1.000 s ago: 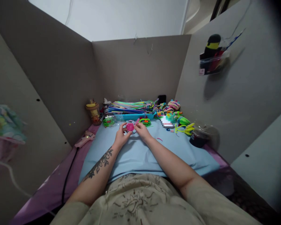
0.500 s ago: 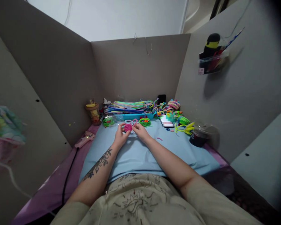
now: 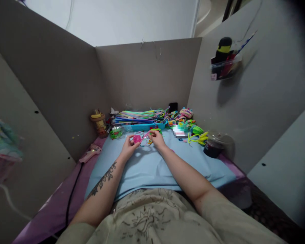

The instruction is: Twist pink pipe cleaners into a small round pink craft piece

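Observation:
My left hand (image 3: 128, 145) pinches a small pink coiled pipe-cleaner piece (image 3: 137, 139) between thumb and fingers. From it a pink pipe-cleaner strand (image 3: 145, 136) stretches up to the right, its end gripped by the closed fingertips of my right hand (image 3: 158, 139). Both hands are raised a little over the light blue cloth (image 3: 147, 169). Behind my right hand lies a green fuzzy piece (image 3: 156, 130), partly hidden by the fingers. Small orange bits show just below the strand, too small to name.
A blue tray (image 3: 147, 127) of long coloured pipe cleaners (image 3: 142, 117) stands at the back. Right of it are finished fuzzy pieces (image 3: 186, 113), yellow stems (image 3: 202, 138) and a dark lidded jar (image 3: 212, 148). At left are a tumbler (image 3: 100, 124) and a pink corded tool (image 3: 90, 153).
My right hand has moved right, away from the left, drawing the pink strand out straight. The looped strand above the pink piece is now pulled into a line. The view has shifted slightly.

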The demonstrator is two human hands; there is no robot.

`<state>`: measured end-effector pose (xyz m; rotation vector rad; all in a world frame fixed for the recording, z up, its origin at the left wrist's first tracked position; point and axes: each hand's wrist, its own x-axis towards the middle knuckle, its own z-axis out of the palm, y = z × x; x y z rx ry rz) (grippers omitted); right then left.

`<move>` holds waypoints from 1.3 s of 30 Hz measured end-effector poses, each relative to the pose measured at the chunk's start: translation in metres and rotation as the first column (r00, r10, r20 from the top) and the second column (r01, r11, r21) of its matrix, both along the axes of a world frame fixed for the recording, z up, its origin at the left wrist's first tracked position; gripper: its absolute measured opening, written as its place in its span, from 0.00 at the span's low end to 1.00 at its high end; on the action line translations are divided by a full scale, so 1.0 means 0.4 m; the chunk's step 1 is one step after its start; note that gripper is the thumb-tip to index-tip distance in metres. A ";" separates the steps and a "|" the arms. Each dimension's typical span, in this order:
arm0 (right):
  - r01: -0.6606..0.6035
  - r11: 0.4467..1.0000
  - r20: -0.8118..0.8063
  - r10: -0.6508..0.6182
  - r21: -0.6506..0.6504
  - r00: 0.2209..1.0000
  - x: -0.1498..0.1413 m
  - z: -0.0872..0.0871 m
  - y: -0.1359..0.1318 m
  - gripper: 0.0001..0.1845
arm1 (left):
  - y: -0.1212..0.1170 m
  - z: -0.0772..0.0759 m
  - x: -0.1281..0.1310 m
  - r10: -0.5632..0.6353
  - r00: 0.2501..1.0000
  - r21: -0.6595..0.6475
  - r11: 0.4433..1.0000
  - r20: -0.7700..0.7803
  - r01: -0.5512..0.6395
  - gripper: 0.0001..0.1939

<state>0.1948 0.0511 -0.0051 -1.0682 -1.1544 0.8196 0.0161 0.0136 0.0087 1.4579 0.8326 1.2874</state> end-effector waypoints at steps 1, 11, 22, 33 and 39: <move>-0.010 1.000 0.036 0.010 0.003 0.999 0.001 0.000 0.002 0.11 | -0.002 0.000 0.000 -0.030 1.000 -0.006 1.000 -0.009 0.030 0.29; 0.144 0.946 0.189 -0.205 0.291 0.960 -0.006 0.033 -0.044 0.08 | 0.013 -0.019 -0.012 0.265 0.933 0.249 0.947 -0.243 -0.204 0.23; 0.028 0.951 0.223 -0.101 0.308 0.970 -0.026 0.060 -0.088 0.07 | 0.011 -0.030 -0.015 0.329 0.882 0.321 0.921 -0.338 -0.220 0.21; -0.202 0.975 0.119 0.190 0.096 0.975 -0.042 0.023 -0.057 0.09 | 0.000 -0.024 -0.011 0.351 0.842 0.407 0.896 -0.410 -0.176 0.19; -0.296 0.955 0.106 0.296 -0.019 0.949 -0.055 0.025 -0.071 0.08 | 0.002 -0.026 -0.012 0.386 0.834 0.415 0.885 -0.394 -0.213 0.20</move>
